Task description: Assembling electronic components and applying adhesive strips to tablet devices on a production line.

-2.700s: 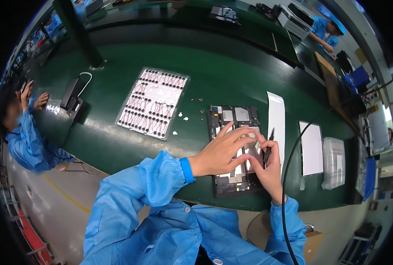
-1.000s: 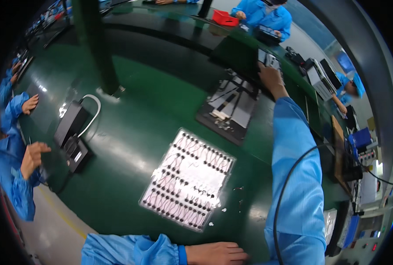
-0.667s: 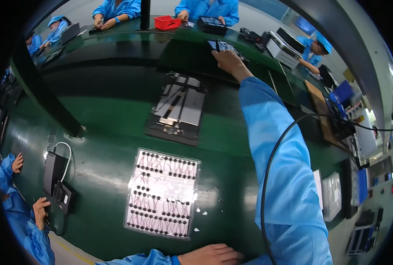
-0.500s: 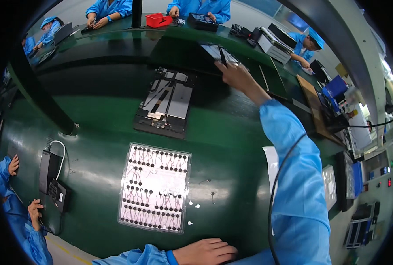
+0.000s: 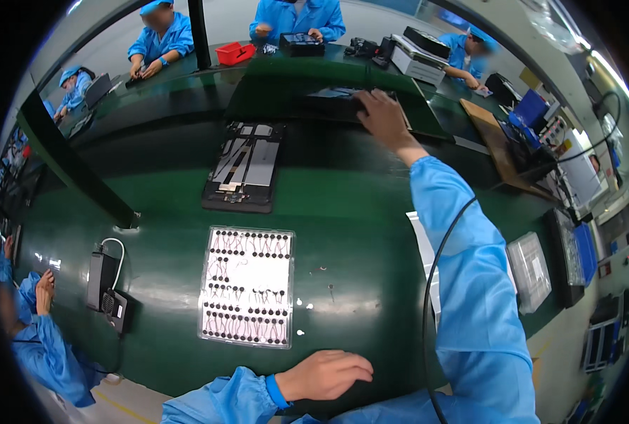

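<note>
My right hand point(image 5: 386, 119) reaches far across the bench with its fingers apart, at the right end of a dark tablet-like slab point(image 5: 328, 92) on the raised green mat. The slab lies nearly flat, and its reflective top shows only in part. Near the front edge, my left hand point(image 5: 326, 374) rests on the bench, fingers loosely bent and holding nothing. An opened tablet point(image 5: 242, 168) with its inner parts bare lies left of centre. Closer to me is a clear tray point(image 5: 291, 283) of small round black parts with thin reddish wires in rows.
A sheet of white paper point(image 5: 425, 261) lies partly under my right sleeve, beside a clear plastic case point(image 5: 528, 272). A black cable crosses that sleeve. At left stand a metal post point(image 5: 74, 166) and a black device point(image 5: 101, 278) with a white cord. Co-workers sit around the bench.
The slab in my right hand has come down from a tilt onto the mat, and the fingers have spread. My left hand's fingers have bent slightly. The whole view has shifted a little.
</note>
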`<action>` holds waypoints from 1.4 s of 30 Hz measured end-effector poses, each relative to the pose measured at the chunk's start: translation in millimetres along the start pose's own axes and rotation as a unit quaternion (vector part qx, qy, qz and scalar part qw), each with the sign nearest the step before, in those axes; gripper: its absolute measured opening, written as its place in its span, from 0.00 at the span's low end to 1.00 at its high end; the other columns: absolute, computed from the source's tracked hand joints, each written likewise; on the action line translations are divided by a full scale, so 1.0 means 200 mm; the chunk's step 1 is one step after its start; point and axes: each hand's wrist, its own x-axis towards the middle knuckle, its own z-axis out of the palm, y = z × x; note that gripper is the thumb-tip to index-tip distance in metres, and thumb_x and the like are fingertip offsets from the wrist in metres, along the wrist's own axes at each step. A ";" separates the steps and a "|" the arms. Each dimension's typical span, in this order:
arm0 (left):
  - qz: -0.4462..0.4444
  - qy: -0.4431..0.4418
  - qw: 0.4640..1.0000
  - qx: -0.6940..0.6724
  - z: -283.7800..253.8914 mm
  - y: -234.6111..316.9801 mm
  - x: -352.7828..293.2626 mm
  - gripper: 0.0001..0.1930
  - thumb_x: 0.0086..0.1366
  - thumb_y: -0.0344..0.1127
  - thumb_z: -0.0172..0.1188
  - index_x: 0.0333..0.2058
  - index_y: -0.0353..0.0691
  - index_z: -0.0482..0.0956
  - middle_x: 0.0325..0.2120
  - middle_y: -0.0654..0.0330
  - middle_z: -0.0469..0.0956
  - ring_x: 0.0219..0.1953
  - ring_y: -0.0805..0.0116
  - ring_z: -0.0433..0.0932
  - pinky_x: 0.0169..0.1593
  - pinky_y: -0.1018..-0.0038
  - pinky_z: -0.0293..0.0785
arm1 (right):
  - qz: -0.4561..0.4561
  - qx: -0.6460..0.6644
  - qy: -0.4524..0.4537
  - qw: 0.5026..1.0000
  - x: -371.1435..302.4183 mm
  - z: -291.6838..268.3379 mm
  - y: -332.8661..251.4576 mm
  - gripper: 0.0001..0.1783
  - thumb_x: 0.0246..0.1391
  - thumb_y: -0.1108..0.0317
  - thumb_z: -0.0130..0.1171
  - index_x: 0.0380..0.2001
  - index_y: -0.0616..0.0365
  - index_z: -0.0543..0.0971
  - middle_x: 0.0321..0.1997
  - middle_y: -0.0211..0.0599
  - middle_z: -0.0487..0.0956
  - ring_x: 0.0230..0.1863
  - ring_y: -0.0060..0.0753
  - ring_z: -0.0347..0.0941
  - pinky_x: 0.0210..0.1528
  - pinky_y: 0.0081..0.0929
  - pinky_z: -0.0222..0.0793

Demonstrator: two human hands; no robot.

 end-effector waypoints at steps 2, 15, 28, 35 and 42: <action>-0.039 0.025 0.999 -0.016 0.00 0.01 0.01 0.14 0.62 0.19 0.54 0.41 0.42 0.83 0.45 0.60 0.81 0.40 0.63 0.82 0.44 0.68 0.80 | 0.050 0.150 0.041 0.986 0.04 -0.24 0.01 0.23 0.49 0.69 0.65 0.51 0.53 0.78 0.43 0.42 0.83 0.46 0.45 0.82 0.49 0.36 0.78; -0.352 0.095 0.571 -0.735 0.17 0.01 0.30 0.38 0.76 0.67 0.32 0.59 0.35 0.71 0.48 0.54 0.79 0.48 0.61 0.80 0.54 0.61 0.76 | 0.132 0.770 -0.019 0.624 -0.90 -1.24 -0.29 0.13 0.54 0.74 0.69 0.35 0.56 0.73 0.32 0.37 0.78 0.44 0.39 0.79 0.72 0.56 0.61; -0.383 0.282 0.816 -0.327 0.19 -0.09 0.29 0.26 0.76 0.44 0.56 0.65 0.39 0.63 0.53 0.60 0.77 0.53 0.76 0.77 0.55 0.78 0.74 | 0.136 0.296 -0.143 0.935 -1.62 -1.04 -0.30 0.19 0.57 0.72 0.63 0.52 0.53 0.80 0.61 0.39 0.79 0.66 0.48 0.72 0.70 0.42 0.65; -0.400 0.288 0.850 -0.186 0.24 -0.09 0.36 0.35 0.76 0.39 0.56 0.72 0.38 0.47 0.64 0.51 0.66 0.64 0.66 0.67 0.67 0.71 0.62 | 0.168 0.314 -0.005 0.934 -1.67 -0.95 -0.20 0.19 0.63 0.70 0.58 0.57 0.53 0.77 0.56 0.43 0.82 0.58 0.46 0.78 0.60 0.36 0.73; -0.444 0.120 0.886 0.050 0.13 -0.01 0.40 0.40 0.76 0.43 0.55 0.73 0.33 0.41 0.59 0.41 0.72 0.61 0.58 0.73 0.65 0.67 0.65 | 0.268 0.496 0.043 0.825 -1.67 -1.04 -0.26 0.23 0.76 0.54 0.44 0.64 0.55 0.70 0.38 0.34 0.86 0.33 0.28 0.79 0.43 0.25 0.74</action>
